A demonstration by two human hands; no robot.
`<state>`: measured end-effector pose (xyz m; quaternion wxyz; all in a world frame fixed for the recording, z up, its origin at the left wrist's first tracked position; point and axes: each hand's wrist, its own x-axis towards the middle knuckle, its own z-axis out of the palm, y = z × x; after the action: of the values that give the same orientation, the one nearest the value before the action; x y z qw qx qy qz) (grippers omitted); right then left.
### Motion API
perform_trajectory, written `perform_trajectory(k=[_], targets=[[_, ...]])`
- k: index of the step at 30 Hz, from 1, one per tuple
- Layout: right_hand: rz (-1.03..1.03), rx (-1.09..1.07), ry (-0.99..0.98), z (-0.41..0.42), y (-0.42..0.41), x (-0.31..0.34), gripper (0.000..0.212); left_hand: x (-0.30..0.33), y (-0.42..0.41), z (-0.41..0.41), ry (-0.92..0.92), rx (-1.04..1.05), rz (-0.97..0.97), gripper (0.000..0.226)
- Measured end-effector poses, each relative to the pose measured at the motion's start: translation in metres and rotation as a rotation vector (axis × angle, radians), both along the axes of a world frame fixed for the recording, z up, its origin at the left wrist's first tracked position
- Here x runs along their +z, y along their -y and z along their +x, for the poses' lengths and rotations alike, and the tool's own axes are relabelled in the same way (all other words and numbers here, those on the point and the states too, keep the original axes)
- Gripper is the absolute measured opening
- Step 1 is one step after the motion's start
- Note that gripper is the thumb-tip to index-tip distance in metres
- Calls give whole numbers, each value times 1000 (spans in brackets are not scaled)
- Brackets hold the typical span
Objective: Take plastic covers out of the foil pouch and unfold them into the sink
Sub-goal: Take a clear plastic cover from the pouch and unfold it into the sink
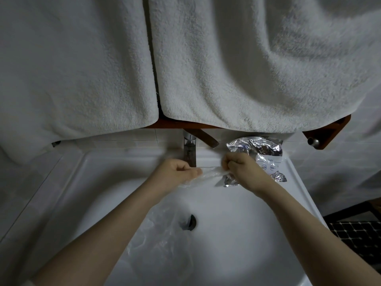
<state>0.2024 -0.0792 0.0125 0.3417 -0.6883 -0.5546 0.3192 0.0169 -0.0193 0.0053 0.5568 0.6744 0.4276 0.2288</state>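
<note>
While the left hand (179, 170) and right hand (243, 169) pinch a folded clear plastic cover (210, 172) above the white ceramic sink (226, 234), pulling apart gently should open it.

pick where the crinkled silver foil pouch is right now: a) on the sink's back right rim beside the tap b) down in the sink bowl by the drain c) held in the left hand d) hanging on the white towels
a: the crinkled silver foil pouch lies on the back right rim of the white ceramic sink, right of the chrome tap, while both hands stretch a clear plastic cover between them.
</note>
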Motion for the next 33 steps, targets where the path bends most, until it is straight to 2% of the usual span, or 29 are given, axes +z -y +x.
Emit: perform_trajectory(k=[3, 10, 14, 18, 21, 25, 27, 29, 30, 33], targets=[[21, -24, -15, -9, -1, -4, 17, -1, -3, -6, 14, -13, -35, 30], [-3, 98, -8, -8, 4, -8, 30, -6, -7, -19, 37, -61, -51, 27], [3, 152, 252, -13, 6, -9, 27, -6, -11, -25, 78, -42, -50, 28], [34, 221, 416, -16, 7, -11, 13, -9, -18, -31, 79, 27, -4, 18], [-51, 249, 393, -16, 5, -5, 15, -9, -21, -38, 72, 62, 61, 16], [-272, 304, 449, -23, 4, -1, 18, -1, -25, -45, 119, -3, 96, 22], [-328, 299, 454, -32, 4, 2, 35, 2, -31, -46, 118, -12, 115, 28], [-207, 201, 410, -41, 5, 4, 55, 8, -34, -46, 88, -6, 162, 33], [-110, 140, 373, -46, 5, 5, 55, 10, -36, -46, 57, -9, 176, 36], [99, 98, 301, -62, 5, 4, 27, 15, -38, -49, -27, -25, 158, 45]])
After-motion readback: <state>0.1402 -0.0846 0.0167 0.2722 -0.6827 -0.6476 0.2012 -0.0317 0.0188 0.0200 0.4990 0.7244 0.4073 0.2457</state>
